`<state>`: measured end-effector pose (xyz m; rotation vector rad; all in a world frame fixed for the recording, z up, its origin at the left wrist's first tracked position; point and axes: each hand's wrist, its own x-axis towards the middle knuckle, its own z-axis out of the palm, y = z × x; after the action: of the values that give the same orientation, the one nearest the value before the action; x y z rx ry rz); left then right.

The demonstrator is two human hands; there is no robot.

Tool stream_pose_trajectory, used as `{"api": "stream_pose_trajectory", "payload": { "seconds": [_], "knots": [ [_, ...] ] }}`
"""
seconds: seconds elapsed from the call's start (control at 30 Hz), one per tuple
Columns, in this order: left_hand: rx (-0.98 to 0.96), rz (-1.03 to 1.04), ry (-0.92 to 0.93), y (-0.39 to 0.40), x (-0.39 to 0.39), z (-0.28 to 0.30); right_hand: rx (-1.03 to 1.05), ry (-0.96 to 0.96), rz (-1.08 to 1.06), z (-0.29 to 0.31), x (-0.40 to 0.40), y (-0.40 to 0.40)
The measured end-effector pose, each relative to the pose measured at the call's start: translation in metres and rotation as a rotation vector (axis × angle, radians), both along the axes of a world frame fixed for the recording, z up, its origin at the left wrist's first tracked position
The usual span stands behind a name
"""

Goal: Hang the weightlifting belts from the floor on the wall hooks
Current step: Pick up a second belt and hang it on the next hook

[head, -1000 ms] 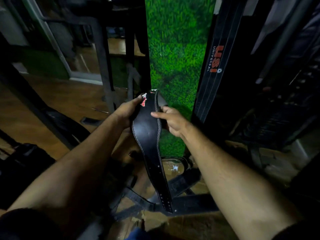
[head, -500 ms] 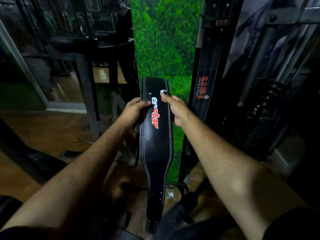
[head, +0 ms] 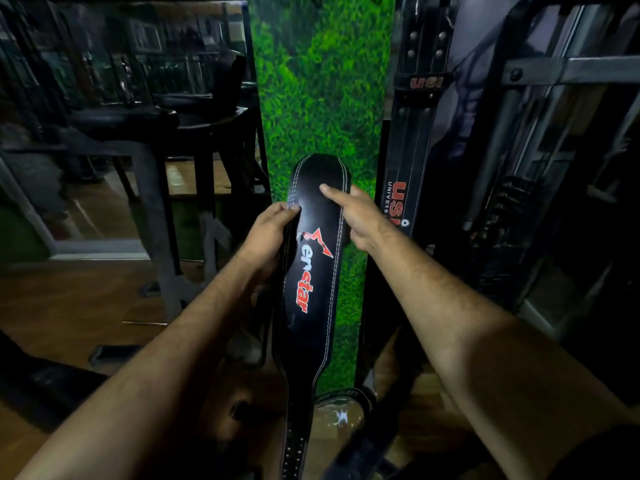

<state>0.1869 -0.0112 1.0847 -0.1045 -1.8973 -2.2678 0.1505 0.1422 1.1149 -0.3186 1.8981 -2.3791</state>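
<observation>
A black leather weightlifting belt (head: 311,306) with red and white lettering hangs upright in front of me, folded over at its top. My left hand (head: 268,232) grips its left edge near the top. My right hand (head: 356,216) holds the right edge, index finger stretched across the belt's face. The punched strap end dangles down by my legs. Another black belt (head: 403,157) with red lettering hangs on the wall to the right. One more belt (head: 346,407) lies on the floor below. No hook is visible.
A strip of green artificial grass wall (head: 311,98) rises behind the belt. A dark bench frame (head: 149,161) stands left over the wooden floor (head: 69,306). A metal gym machine with rails (head: 536,150) fills the right side.
Both hands have raised the belt higher against the green wall, and more of its lettering shows. My view has tilted up, so less of the floor is visible.
</observation>
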Motion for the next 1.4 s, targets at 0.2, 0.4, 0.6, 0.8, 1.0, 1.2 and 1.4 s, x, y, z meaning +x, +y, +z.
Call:
{"api": "stream_pose_trajectory", "payload": {
  "seconds": [0.2, 0.4, 0.6, 0.8, 1.0, 1.2, 1.4],
  "knots": [
    [-0.064, 0.055, 0.1, 0.016, -0.005, 0.018, -0.064, -0.009, -0.119, 0.009, -0.004, -0.008],
    [-0.001, 0.058, 0.115, 0.045, -0.003, 0.032, -0.095, 0.005, 0.035, 0.034, -0.021, 0.029],
    [-0.091, 0.154, 0.255, 0.073, -0.013, 0.064, -0.086, 0.041, 0.145, 0.043, -0.036, 0.057],
    [-0.089, 0.038, 0.197, 0.099, -0.019, 0.046, -0.078, -0.018, 0.111, 0.063, -0.05, 0.088],
    [-0.121, 0.055, 0.244, 0.121, -0.019, 0.052, -0.094, 0.216, 0.187, 0.05, -0.054, 0.102],
    [-0.304, -0.194, 0.173, 0.117, -0.026, 0.047, -0.114, 0.126, 0.088, 0.073, -0.073, 0.112],
    [-0.328, -0.029, 0.16, 0.117, -0.043, 0.057, -0.055, 0.274, 0.091, 0.076, -0.076, 0.098]
  ]
}}
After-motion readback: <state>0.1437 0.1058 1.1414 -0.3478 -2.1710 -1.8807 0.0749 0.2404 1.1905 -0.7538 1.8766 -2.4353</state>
